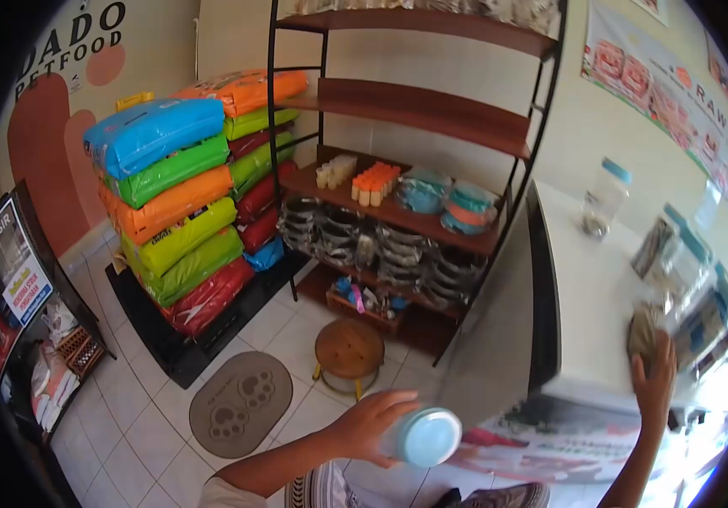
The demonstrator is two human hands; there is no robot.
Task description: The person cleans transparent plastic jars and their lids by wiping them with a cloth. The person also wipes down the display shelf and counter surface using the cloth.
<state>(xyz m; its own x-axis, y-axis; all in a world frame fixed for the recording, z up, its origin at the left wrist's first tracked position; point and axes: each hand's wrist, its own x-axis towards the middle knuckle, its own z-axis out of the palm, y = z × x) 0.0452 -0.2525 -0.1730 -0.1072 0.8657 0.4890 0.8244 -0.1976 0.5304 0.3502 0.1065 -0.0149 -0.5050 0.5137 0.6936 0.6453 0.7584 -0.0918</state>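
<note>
My left hand point(374, 426) is wrapped round the side of a jar with a light blue lid point(430, 437), held up in front of my lap, lid toward me. On the white counter point(580, 296) at the right, my right hand point(656, 377) grips a crumpled brownish cloth point(644, 332) against the top. Just beyond and to the right of that hand stand several clear jars with blue lids, one of them a blurred jar point(681, 267). Farther back on the counter, a clear jar with a blue lid point(608, 199) stands apart, with a little content at its bottom.
A wooden stool point(349, 349) and a paw-print mat point(241, 405) are on the tiled floor. Behind them is a shelf rack point(431, 118) with bowls, small bottles and packets. Stacked pet food bags point(169, 203) stand at the left, near a cashier sign point(21, 271).
</note>
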